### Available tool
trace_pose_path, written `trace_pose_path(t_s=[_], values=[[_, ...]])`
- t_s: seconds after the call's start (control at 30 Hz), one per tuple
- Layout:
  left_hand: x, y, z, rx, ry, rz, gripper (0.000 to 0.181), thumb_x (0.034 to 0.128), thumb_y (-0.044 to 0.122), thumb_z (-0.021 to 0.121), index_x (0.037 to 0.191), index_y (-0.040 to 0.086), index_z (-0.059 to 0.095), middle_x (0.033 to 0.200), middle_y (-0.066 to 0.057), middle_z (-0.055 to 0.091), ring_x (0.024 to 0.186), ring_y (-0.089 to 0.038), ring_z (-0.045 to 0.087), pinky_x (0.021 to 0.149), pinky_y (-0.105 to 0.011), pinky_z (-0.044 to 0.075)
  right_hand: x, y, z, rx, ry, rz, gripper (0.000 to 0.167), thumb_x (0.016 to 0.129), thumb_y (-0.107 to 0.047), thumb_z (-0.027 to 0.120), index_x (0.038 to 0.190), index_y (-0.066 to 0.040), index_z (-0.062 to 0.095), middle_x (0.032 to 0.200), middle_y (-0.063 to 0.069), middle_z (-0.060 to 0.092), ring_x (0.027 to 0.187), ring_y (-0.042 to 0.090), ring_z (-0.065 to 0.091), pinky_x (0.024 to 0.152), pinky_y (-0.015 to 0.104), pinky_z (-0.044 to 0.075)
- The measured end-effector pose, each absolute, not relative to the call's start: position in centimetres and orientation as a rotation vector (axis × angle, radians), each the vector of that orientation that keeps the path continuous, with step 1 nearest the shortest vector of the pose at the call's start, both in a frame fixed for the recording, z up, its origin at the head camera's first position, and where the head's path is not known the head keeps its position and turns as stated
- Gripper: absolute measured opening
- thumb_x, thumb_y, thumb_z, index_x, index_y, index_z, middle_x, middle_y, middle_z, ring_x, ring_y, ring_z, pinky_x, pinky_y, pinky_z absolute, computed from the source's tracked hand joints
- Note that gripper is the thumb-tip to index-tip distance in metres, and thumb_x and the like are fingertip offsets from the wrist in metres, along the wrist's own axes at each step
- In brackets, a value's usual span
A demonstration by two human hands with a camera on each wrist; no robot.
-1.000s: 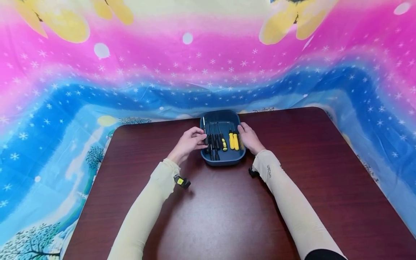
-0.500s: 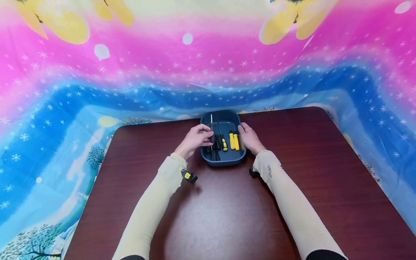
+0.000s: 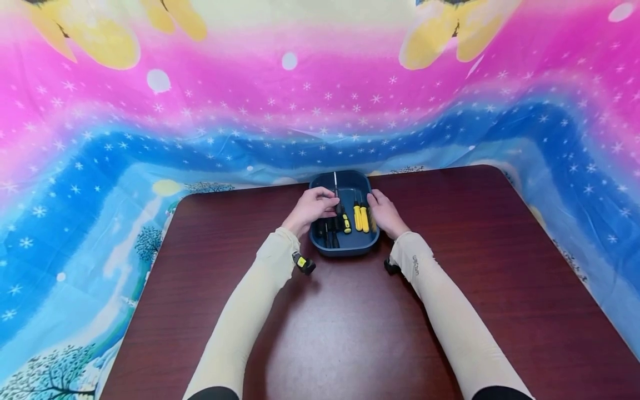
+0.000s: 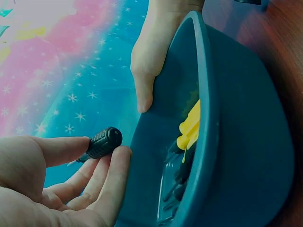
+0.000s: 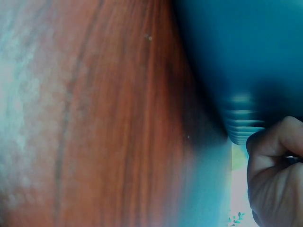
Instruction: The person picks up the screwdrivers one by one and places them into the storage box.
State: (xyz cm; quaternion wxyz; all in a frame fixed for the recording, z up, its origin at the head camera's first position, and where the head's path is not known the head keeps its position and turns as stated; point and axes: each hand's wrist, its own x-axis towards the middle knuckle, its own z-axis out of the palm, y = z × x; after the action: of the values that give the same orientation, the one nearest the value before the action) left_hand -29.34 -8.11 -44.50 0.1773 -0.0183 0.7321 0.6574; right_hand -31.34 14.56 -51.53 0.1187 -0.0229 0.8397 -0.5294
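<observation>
A screwdriver (image 4: pixel 105 143) with a ribbed black handle is pinched between the thumb and fingers of my left hand (image 3: pixel 311 210), above the left part of a dark blue plastic bin (image 3: pixel 345 251). Its pale shaft points toward the bin's far side. My right hand (image 3: pixel 386 214) grips the bin's right wall, thumb over the rim. Inside the bin lie two yellow-handled tools (image 3: pixel 361 218), a black-and-yellow screwdriver (image 3: pixel 347 224) and several black-handled tools (image 3: pixel 332 239). My left hand partly hides the black ones in the head view.
The bin stands at the far edge of a dark brown wooden table (image 3: pixel 340 333). A printed pink and blue cloth (image 3: pixel 280 111) hangs close behind the table and along its sides. Small black devices (image 3: pixel 303 263) are strapped at both wrists.
My left hand has moved to the right over the bin, carrying the screwdriver from beside the left wall toward the middle. The right hand and the bin have stayed about where they were.
</observation>
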Motion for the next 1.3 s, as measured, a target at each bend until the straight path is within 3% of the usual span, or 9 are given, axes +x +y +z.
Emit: trace_pose_path(t_s=[0.4, 0.87, 1.3], values=[[-30.1, -6.9, -44.9, -0.045, 2.159, 1.789, 0.022, 0.1016, 0.014, 0.066, 0.119, 0.000, 0.066, 0.124, -0.020, 0.071, 0.110, -0.037, 0.072, 0.105, -0.052, 0.053, -31.2, 14.7, -51.9, -0.072, 2.470, -1.531, 0.068, 0.113, -0.048, 0.026, 0.167, -0.010, 0.013, 0.174, 0.013, 0.016, 0.161, 0.034, 0.015, 0.128, 0.054, 0.017], [-31.3, -5.3, -45.3, 0.014, 2.246, 1.723, 0.018, 0.1005, 0.012, 0.068, 0.112, -0.002, 0.065, 0.119, -0.022, 0.072, 0.110, -0.041, 0.071, 0.097, -0.048, 0.058, -31.6, 14.5, -51.8, -0.021, 2.446, -1.554, 0.065, 0.114, -0.041, 0.029, 0.167, -0.008, 0.013, 0.173, 0.015, 0.015, 0.160, 0.035, 0.017, 0.128, 0.055, 0.019], [-31.7, -5.5, -46.1, 0.001, 2.355, 1.580, 0.017, 0.0986, 0.015, 0.071, 0.108, 0.001, 0.070, 0.112, -0.015, 0.072, 0.097, -0.029, 0.076, 0.090, -0.042, 0.061, -31.6, 14.4, -51.6, -0.038, 2.444, -1.545, 0.065, 0.114, -0.040, 0.028, 0.167, -0.008, 0.011, 0.174, 0.013, 0.015, 0.160, 0.034, 0.016, 0.128, 0.054, 0.018]])
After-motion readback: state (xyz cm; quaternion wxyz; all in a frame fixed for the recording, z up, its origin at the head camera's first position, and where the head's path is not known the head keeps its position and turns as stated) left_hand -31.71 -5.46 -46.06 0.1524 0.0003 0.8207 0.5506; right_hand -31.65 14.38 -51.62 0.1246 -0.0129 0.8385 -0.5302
